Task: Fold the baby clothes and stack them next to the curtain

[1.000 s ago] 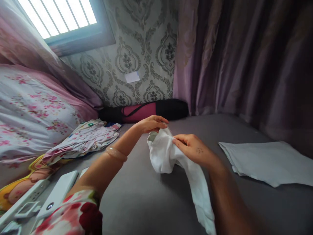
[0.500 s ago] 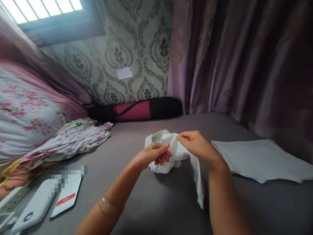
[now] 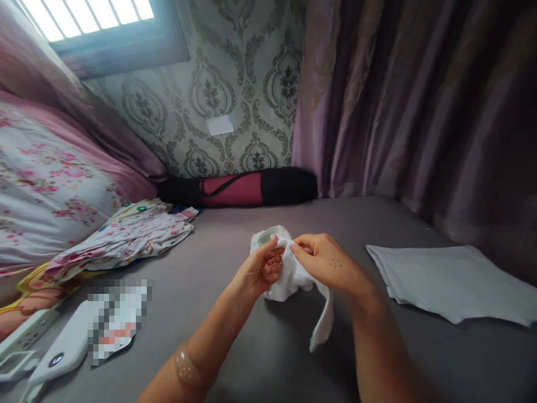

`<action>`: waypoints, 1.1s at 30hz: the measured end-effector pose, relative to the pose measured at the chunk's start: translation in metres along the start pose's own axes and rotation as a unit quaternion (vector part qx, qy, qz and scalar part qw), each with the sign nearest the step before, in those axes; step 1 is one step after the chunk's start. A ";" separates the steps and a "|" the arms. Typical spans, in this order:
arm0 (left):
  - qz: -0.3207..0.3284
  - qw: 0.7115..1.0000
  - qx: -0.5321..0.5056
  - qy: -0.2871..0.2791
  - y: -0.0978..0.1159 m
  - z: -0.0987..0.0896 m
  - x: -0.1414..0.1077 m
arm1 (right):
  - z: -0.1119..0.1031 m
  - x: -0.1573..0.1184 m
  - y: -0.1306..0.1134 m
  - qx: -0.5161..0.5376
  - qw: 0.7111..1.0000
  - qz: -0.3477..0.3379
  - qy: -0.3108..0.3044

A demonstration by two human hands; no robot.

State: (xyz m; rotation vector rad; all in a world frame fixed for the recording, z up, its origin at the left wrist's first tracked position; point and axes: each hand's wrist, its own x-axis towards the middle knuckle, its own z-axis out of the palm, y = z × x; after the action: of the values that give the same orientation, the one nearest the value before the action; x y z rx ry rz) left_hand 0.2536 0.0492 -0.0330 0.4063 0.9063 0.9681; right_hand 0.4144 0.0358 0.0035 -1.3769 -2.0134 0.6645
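A bunched white cloth point(image 3: 289, 277) is held just above the grey bed sheet, near the middle of the view. A pale greenish rim shows at its upper left. My left hand point(image 3: 262, 268) pinches the cloth's upper edge with thumb and fingertips, its other fingers curled. Close beside it, my right hand point(image 3: 321, 257) grips the same edge between thumb and fingers. One strip of the cloth hangs down below my right hand. Its far side is hidden by the folds.
Folded white fabric point(image 3: 453, 282) lies at the right. A black and pink rolled bag point(image 3: 239, 188) rests along the wall. At the left are patterned clothes point(image 3: 138, 235), a white power bank point(image 3: 71, 341), a phone point(image 3: 119, 324) and a socket strip point(image 3: 31, 333).
My left hand has turned and risen to the cloth's edge, closing on it. My right hand has moved left, nearer to it. The hanging strip has swung left. The view has shifted slightly.
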 end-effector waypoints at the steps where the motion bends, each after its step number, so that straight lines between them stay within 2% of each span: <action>1: 0.004 1.000 0.000 0.010 0.001 -0.001 -0.001 | 0.001 -0.002 -0.003 -0.015 1.000 0.002 -0.007; 4: 0.032 0.998 0.018 0.058 0.006 -0.007 -0.005 | 0.006 -0.010 -0.017 -0.048 0.998 -0.009 -0.040; 7: 0.092 0.990 0.054 0.094 0.017 -0.012 -0.017 | 0.009 -0.018 -0.030 -0.055 0.991 -0.060 -0.108; 9: 0.149 0.981 0.081 0.090 0.027 -0.014 -0.026 | 0.009 -0.021 -0.033 -0.035 0.981 -0.099 -0.164; 11: 0.205 0.971 0.101 0.075 0.037 -0.013 -0.033 | 0.006 -0.020 -0.028 0.005 0.976 -0.110 -0.190; 14: 0.249 0.957 0.139 0.051 0.056 -0.010 -0.040 | -0.002 -0.015 -0.013 0.086 0.983 -0.068 -0.150; 17: 0.243 0.944 0.224 0.007 0.079 -0.004 -0.048 | -0.011 -0.005 0.005 0.174 0.982 -0.014 -0.077; 19: 0.232 0.928 0.289 -0.028 0.095 0.003 -0.056 | -0.013 0.002 0.014 0.216 0.976 0.006 -0.004; 21: 0.228 0.909 0.346 -0.054 0.111 0.011 -0.066 | -0.012 0.009 0.021 0.235 0.969 -0.002 0.070; 23: 0.242 0.887 0.385 -0.077 0.125 0.021 -0.077 | -0.009 0.014 0.027 0.238 0.966 -0.028 0.098; 26: 0.297 0.854 0.412 -0.110 0.137 0.037 -0.093 | -0.006 0.017 0.033 0.256 0.963 -0.070 0.037; 28: 0.353 0.829 0.422 -0.100 0.139 0.046 -0.104 | -0.005 0.017 0.035 0.289 0.952 -0.097 -0.027; 31: 0.430 0.786 0.442 -0.052 0.140 0.057 -0.118 | 0.000 0.017 0.032 0.356 0.917 -0.130 -0.125; 33: 0.457 0.758 0.464 -0.039 0.140 0.058 -0.123 | 0.010 0.020 0.029 0.397 0.889 -0.137 -0.183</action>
State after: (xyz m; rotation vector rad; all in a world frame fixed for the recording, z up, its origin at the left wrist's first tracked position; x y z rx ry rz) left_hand 0.1956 0.0251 0.1517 1.8698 1.0788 1.2923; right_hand 0.4200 0.0637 -0.0194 -0.4914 -1.7997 1.4832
